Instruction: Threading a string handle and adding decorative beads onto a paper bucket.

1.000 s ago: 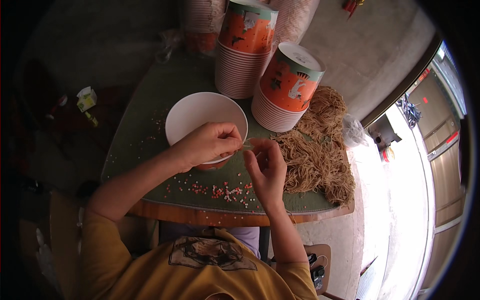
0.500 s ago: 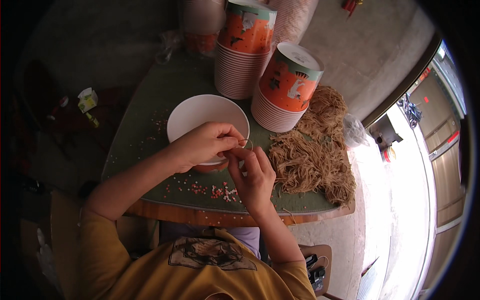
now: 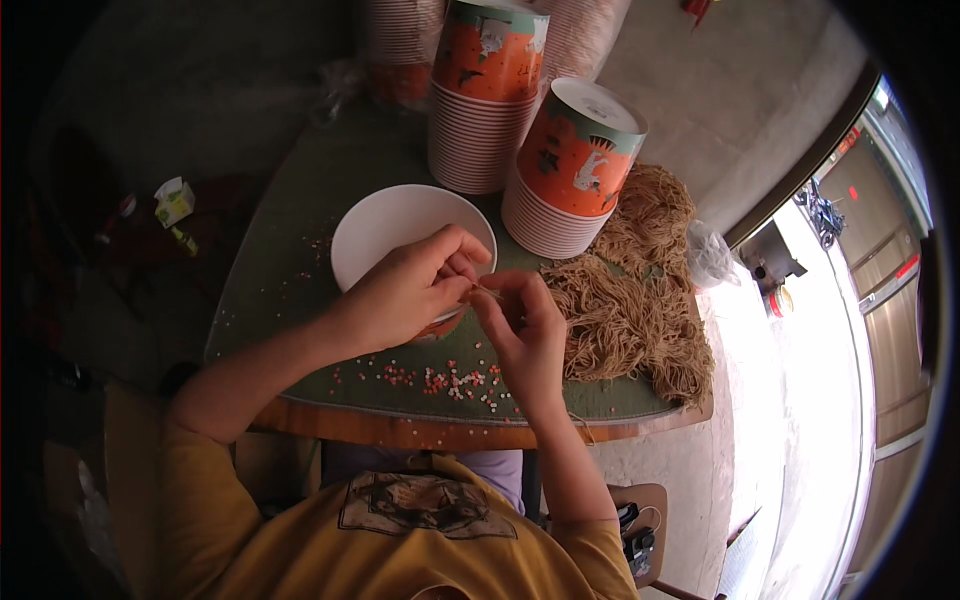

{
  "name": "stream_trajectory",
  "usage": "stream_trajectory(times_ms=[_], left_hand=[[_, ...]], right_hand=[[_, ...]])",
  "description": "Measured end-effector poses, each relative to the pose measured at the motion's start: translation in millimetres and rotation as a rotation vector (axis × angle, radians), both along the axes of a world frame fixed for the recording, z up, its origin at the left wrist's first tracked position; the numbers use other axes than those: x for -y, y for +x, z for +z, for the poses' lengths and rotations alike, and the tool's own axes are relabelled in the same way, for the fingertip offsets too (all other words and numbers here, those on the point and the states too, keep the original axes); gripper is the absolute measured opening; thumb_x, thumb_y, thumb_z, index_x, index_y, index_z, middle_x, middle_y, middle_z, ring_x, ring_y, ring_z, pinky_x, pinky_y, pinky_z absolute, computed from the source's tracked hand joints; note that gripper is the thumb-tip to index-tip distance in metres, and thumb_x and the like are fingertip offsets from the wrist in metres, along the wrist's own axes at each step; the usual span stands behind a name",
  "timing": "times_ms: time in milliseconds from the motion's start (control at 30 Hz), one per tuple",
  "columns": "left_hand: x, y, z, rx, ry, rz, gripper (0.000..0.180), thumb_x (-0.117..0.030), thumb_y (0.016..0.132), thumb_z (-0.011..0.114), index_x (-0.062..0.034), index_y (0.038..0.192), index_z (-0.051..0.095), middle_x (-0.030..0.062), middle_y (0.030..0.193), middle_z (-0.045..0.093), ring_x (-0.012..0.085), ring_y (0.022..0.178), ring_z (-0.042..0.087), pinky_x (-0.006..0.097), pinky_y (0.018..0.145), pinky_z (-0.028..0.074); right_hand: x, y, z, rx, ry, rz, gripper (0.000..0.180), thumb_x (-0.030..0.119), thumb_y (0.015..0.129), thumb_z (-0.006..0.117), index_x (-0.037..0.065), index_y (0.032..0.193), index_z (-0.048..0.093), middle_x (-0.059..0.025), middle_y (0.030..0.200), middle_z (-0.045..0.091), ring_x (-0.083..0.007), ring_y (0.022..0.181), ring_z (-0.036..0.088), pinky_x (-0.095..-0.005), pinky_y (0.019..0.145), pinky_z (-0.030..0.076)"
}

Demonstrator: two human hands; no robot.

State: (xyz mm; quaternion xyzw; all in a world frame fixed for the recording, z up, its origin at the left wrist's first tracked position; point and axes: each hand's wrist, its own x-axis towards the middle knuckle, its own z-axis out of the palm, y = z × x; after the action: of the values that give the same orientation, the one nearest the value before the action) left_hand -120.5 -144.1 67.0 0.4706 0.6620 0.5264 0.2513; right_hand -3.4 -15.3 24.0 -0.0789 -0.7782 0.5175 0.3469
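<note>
Over the near right rim of a white-lined paper tub (image 3: pixel 380 230), my two hands meet. My left hand (image 3: pixel 412 285) pinches a thin tan string (image 3: pixel 488 291) between thumb and fingers. The fingertips of my right hand (image 3: pixel 525 325) are closed on the same string, just right of the left ones. Only a short bit of it shows; whether a bead is on it is too small to tell. Small pink, white and red beads (image 3: pixel 455 380) lie scattered on the green tabletop (image 3: pixel 300 350) below my hands. Right of my right hand lies a heap of tan string (image 3: pixel 640 315).
Two stacks of upside-down orange paper tubs, a taller stack (image 3: pixel 480 110) and a nearer stack (image 3: pixel 575 165), stand behind the open tub. More wrapped tubs (image 3: pixel 400 50) are at the back. A crumpled clear plastic bag (image 3: pixel 710 255) sits beside the string heap.
My right hand has turned and shifted slightly right and up, its fingers now meeting the left hand's at the string. The loop of string that stood up between them no longer shows.
</note>
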Motion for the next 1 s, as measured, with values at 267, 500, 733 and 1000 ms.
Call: stream_trajectory(times_ms=[267, 500, 733, 1000], left_hand=[[1.9, 3.2, 2.2, 0.008, -0.092, -0.01, 0.034, 0.005, 0.089, 0.05, -0.0021, 0.122, 0.047, 0.004, 0.096, 0.056, 0.0094, 0.086, 0.056, 0.025, 0.08, 0.048], [1.3, 0.6, 1.8, -0.045, -0.068, -0.019, 0.038, 0.005, 0.088, 0.053, -0.0036, 0.124, 0.047, 0.0044, 0.097, 0.055, 0.0098, 0.085, 0.056, 0.026, 0.078, 0.049], [4.1, 4.0, -3.2, -0.453, -0.004, 0.059, 0.021, 0.004, 0.085, 0.057, -0.0034, 0.105, 0.057, 0.0058, 0.1, 0.05, 0.0175, 0.085, 0.059, 0.029, 0.076, 0.05], [4.7, 14.8, -6.1, -0.826, 0.075, 0.232, 0.014, 0.002, 0.078, 0.062, -0.0019, 0.09, 0.055, 0.0093, 0.087, 0.054, 0.0317, 0.081, 0.059, 0.04, 0.069, 0.051]], right_hand=[[4.1, 0.6, 2.9, 0.081, 0.157, -0.105, 0.013, 0.007, 0.083, 0.07, 0.004, 0.09, 0.06, -0.0057, 0.07, 0.053, -0.0129, 0.054, 0.049, -0.028, 0.052, 0.042], [3.2, -2.5, -4.6, 0.073, -0.109, 0.02, 0.012, 0.007, 0.085, 0.067, 0.001, 0.092, 0.059, -0.0054, 0.076, 0.063, -0.0098, 0.063, 0.06, -0.0248, 0.059, 0.048], [3.6, -1.0, -7.5, 0.064, -0.145, 0.038, 0.011, 0.006, 0.085, 0.066, 0.001, 0.09, 0.058, -0.0059, 0.078, 0.065, -0.01, 0.065, 0.063, -0.024, 0.06, 0.049], [12.0, -4.8, -12.8, -0.065, 0.205, -0.124, 0.015, 0.003, 0.082, 0.068, 0.005, 0.09, 0.056, -0.0053, 0.081, 0.06, -0.0154, 0.062, 0.062, -0.0284, 0.056, 0.049]])
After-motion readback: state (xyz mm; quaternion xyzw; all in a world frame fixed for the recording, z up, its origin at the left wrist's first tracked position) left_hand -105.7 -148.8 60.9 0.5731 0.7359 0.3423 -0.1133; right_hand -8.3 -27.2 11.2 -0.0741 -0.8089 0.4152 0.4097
